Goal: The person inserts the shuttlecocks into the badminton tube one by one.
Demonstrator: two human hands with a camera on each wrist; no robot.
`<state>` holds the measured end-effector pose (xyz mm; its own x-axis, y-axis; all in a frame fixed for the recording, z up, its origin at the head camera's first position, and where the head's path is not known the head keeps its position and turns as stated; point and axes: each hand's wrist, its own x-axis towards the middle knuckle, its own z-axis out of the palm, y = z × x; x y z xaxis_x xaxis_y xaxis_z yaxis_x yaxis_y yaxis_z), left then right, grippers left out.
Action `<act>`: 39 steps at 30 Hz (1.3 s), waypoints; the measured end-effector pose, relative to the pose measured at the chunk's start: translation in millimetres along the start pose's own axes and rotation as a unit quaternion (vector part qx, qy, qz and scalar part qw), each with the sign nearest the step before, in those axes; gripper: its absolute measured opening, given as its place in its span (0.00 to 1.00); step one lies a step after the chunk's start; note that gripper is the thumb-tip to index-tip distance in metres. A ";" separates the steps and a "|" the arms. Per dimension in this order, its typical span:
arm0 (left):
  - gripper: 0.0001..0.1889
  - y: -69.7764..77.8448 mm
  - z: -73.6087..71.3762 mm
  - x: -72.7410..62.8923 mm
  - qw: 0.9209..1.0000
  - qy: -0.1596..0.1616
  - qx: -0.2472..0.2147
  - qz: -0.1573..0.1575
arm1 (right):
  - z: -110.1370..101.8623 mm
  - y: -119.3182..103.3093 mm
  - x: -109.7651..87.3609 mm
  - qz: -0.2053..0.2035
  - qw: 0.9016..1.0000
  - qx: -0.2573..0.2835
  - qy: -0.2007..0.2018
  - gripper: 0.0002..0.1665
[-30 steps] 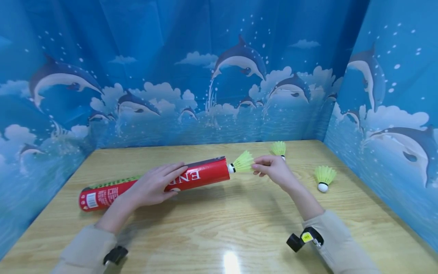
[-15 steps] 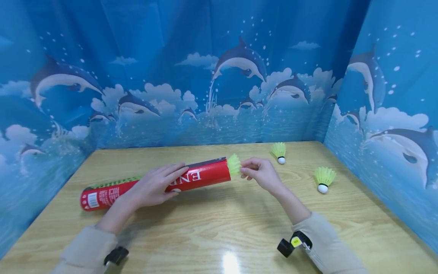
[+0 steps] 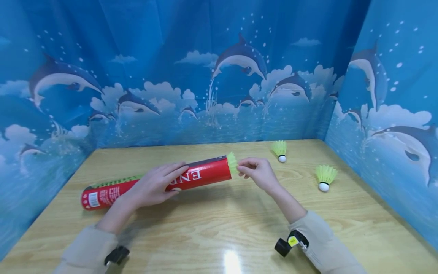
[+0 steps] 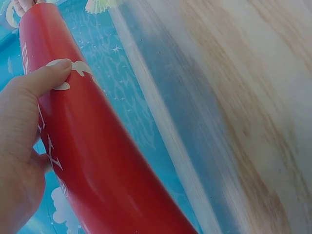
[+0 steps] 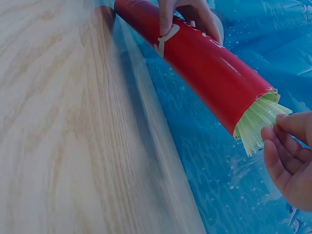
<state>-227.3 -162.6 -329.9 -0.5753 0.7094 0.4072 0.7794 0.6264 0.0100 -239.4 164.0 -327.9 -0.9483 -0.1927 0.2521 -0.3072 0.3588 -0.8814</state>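
Note:
A red shuttlecock tube (image 3: 208, 172) lies slanted on the table, its right end lifted and its left end down. My left hand (image 3: 159, 185) grips it round the middle; in the left wrist view the thumb lies across the printed side. From the tube's open right end sticks the yellow-green skirt of a shuttlecock (image 5: 258, 122), its cork hidden inside. My right hand (image 3: 258, 173) pinches the skirt's edge between thumb and forefinger, as the right wrist view shows.
Two more yellow-green shuttlecocks lie on the wooden table (image 3: 212, 232): a farther shuttlecock (image 3: 280, 150) and a nearer shuttlecock (image 3: 325, 177) at the right. A blue dolphin-print curtain (image 3: 164, 76) closes off the back and sides.
The right hand has moved left, pushing the shuttlecock from just outside the tube's mouth until only the skirt's rim shows. The left hand and tube have hardly moved.

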 end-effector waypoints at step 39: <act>0.45 -0.4 -1.0 -0.9 1.000 0.020 0.000 0.009 | 23.5 -1.7 -2.0 -0.077 0.996 0.000 0.045 0.06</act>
<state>-226.8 -163.8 -329.4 -0.5511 0.7063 0.4444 0.7891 0.6142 0.0025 -235.1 142.3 -336.3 -0.8932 -0.1634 0.4189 -0.4496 0.3315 -0.8294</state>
